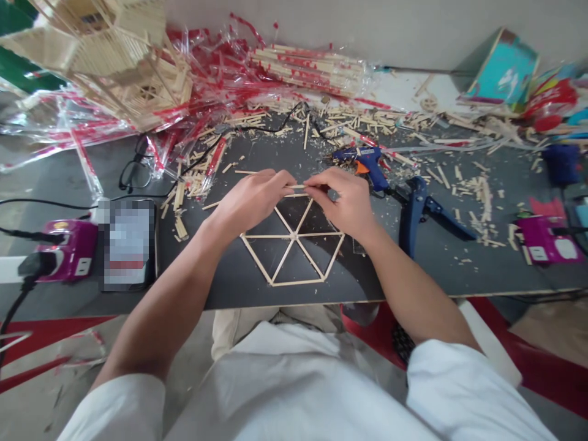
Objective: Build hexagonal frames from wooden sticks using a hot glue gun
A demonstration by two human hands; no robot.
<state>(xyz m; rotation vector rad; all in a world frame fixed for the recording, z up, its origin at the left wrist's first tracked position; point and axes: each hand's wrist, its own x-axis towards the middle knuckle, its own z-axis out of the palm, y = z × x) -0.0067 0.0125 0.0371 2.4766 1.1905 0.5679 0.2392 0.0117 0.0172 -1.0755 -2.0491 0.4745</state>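
No writing can be read anywhere. The flat screen (pixel 128 244) at the near left is blurred out. The white labels on the left purple box (pixel 68 248) and the right purple box (pixel 549 240) are too small to make out, as is the print on the teal box (pixel 503 67) at the far right.

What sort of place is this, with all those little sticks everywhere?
Likely a craft workbench for stick models. The left hand and right hand pinch a thin stick over a hexagon frame, a glue gun lies nearby, and a stick-built model stands at the back.
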